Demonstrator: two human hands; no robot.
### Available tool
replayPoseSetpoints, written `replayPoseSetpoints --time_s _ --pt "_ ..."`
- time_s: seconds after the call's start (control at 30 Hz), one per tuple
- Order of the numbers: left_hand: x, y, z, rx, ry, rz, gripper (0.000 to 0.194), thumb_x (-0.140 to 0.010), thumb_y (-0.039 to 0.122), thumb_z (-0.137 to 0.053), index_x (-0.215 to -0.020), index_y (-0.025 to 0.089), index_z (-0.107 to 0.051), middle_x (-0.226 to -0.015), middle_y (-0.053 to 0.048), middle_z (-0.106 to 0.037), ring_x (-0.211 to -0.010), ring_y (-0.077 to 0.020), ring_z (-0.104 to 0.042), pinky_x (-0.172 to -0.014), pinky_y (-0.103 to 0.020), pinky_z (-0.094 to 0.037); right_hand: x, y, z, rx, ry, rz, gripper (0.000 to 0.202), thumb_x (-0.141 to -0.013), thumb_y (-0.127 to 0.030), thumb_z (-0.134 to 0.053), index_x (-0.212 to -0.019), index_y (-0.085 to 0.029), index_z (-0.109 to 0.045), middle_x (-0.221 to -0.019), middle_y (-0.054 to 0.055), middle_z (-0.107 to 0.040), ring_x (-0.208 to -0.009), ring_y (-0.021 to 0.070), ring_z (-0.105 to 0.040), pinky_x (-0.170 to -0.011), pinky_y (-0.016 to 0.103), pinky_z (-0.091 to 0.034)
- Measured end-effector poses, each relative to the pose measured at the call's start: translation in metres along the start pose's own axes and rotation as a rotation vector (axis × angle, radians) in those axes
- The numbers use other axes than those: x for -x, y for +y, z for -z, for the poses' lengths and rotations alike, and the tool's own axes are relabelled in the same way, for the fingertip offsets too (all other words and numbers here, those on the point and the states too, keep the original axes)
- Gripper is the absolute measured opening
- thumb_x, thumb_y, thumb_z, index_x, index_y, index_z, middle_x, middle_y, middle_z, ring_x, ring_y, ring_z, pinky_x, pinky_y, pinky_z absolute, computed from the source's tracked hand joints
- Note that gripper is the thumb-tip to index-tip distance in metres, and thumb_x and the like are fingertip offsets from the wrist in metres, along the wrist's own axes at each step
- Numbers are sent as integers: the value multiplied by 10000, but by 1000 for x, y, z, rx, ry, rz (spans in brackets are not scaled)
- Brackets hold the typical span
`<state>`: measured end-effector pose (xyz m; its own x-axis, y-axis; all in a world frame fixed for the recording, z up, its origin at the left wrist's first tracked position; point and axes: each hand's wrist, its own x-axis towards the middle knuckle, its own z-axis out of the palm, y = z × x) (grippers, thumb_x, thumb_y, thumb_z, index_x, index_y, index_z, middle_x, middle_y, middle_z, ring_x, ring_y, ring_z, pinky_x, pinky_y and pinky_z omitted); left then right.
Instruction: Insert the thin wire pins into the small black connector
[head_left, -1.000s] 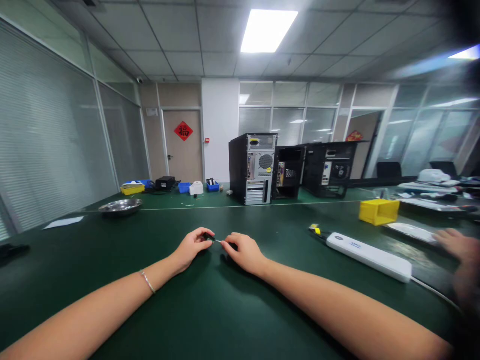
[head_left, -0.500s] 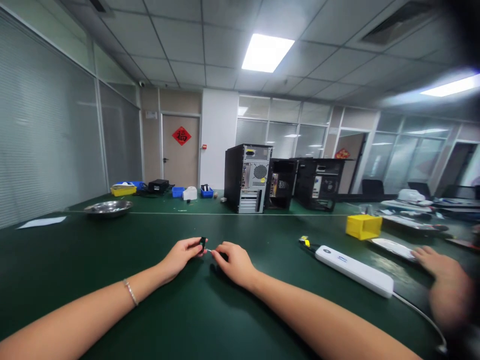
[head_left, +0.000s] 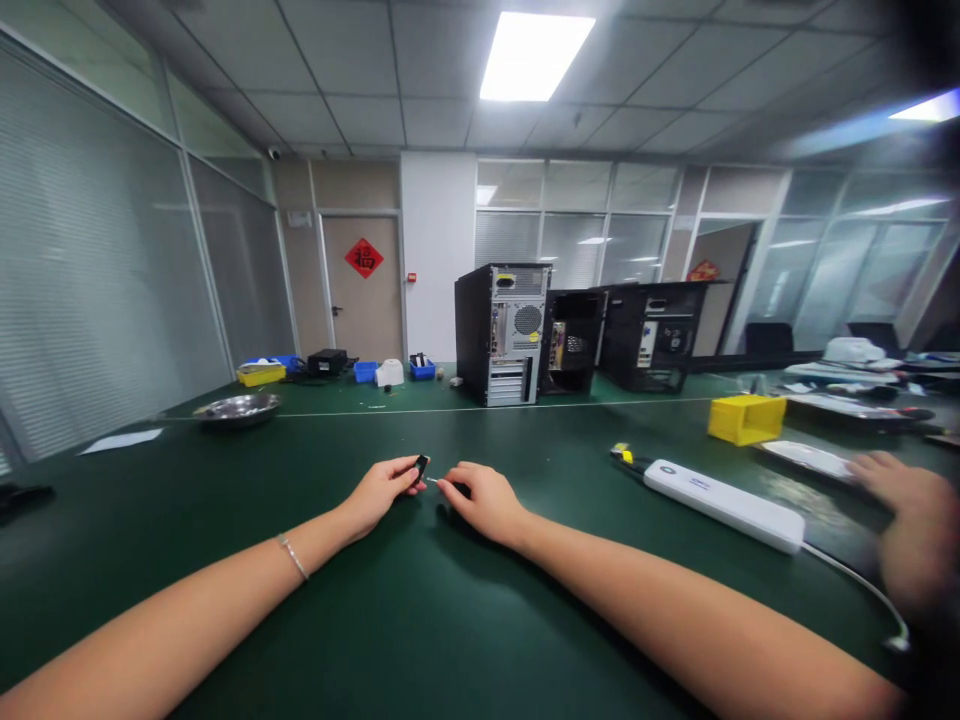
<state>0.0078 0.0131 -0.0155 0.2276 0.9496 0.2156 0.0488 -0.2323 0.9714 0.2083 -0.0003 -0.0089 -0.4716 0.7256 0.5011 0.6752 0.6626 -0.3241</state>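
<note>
My left hand (head_left: 379, 495) is closed in a pinch on a small flat black piece (head_left: 422, 464), which leans to the right; its exact kind is too small to tell. Facing it, my right hand (head_left: 484, 503) pinches a thin, pale, pin-like piece (head_left: 432, 481) between thumb and forefinger. The tip of this pin-like piece points at the fingers of my left hand, close to the black piece; I cannot tell whether they touch. Both hands are just over the green tabletop (head_left: 360, 640).
To the right lie a white power strip (head_left: 724, 503) and a yellow bin (head_left: 746, 419). Another person's hand (head_left: 892, 485) touches a white tray (head_left: 808, 460). Computer cases (head_left: 517, 335) stand at the back. A metal bowl (head_left: 240, 409) and paper (head_left: 121, 440) are at left.
The view has shifted slightly, so the room sits higher in it. The black piece has gone from nearly upright to leaning right. Both hands keep their pinches.
</note>
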Motion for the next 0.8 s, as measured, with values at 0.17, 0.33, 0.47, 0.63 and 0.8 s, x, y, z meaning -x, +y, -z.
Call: replayPoseSetpoints --time_s 0.17,0.33,0.47,0.63,0.8 --pt "-1 -1 0 -10 -9 -12 519 -728 415 -696 -1145 110 -655 -897 -88 -703 -777 -172 -593 -756 -309 -447 0 1 -1 -7 10 2 293 -934 -341 -462 -783 -195 -666 -735 8 -581 -679 117 -519 -607 221 -317" --pt "1 2 0 -29 -34 -9 507 -724 401 -705 -1129 101 -645 -888 -80 -698 -785 -169 -595 -780 -312 -447 0 1 -1 -28 15 12 281 -929 -333 -469 -788 -198 -670 -738 12 -588 -705 125 -541 -624 223 -331" --pt "2 2 -1 -36 -50 -12 473 -740 394 -693 -1114 109 -642 -878 -74 -696 -785 -172 -600 -774 -311 -449 1 0 0 -36 6 14 278 -930 -329 -469 -781 -199 -665 -739 12 -590 -708 125 -542 -626 223 -332" --pt "2 1 -1 -40 -59 -10 440 -761 373 -674 -1113 111 -637 -899 -83 -703 -782 -168 -597 -771 -308 -444 1 -1 1 -23 5 15 274 -928 -314 -465 -781 -197 -663 -733 12 -579 -683 121 -522 -610 224 -326" --pt "4 4 -2 -13 -70 -17 432 -779 334 -650 -1156 126 -610 -844 -59 -696 -739 -151 -589 -733 -287 -442 2 -1 2 -53 22 -10 235 -919 -254 -459 -816 -191 -661 -762 17 -596 -731 129 -542 -654 223 -362"
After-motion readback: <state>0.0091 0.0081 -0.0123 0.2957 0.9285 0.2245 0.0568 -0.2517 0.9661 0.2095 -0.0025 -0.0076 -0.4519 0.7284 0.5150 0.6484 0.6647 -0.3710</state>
